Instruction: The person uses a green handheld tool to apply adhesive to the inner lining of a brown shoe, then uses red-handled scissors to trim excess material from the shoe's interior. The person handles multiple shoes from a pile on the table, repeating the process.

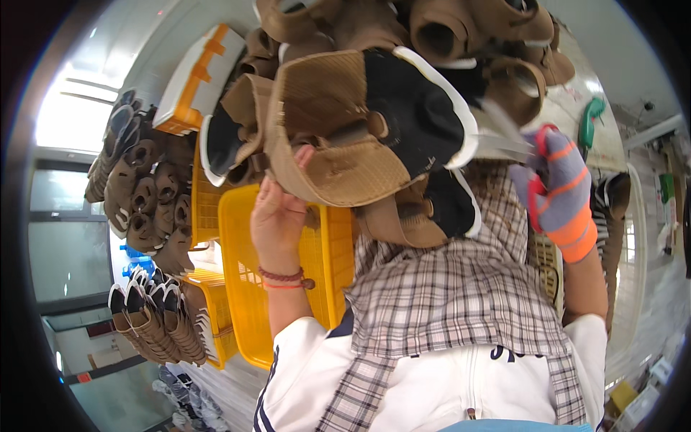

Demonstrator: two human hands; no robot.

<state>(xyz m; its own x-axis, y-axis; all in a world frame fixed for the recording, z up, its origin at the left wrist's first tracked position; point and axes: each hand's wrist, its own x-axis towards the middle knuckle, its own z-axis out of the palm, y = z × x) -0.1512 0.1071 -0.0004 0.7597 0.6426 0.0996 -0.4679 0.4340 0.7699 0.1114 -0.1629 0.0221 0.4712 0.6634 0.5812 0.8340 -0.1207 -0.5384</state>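
Note:
A large brown and black shoe upper [425, 108] with a white edge is held up before me, its opening toward me. My left hand [279, 219], bare, pinches the brown rim at its lower left, thumb outside and fingertips inside. My right hand [561, 189], in a purple and orange striped glove, grips the red handles of a pair of scissors [534, 201]. The blades, smeared by motion, point left toward the white edge; whether they touch it I cannot tell. Another shoe upper [410, 225] lies below on my plaid apron [446, 302].
More brown uppers [439, 32] are heaped on the table ahead. A green-handled tool [592, 119] lies on the table at the right. A yellow basket [241, 288] stands to my left. Stacked uppers [155, 324] and a white-and-orange box [191, 79] are farther left.

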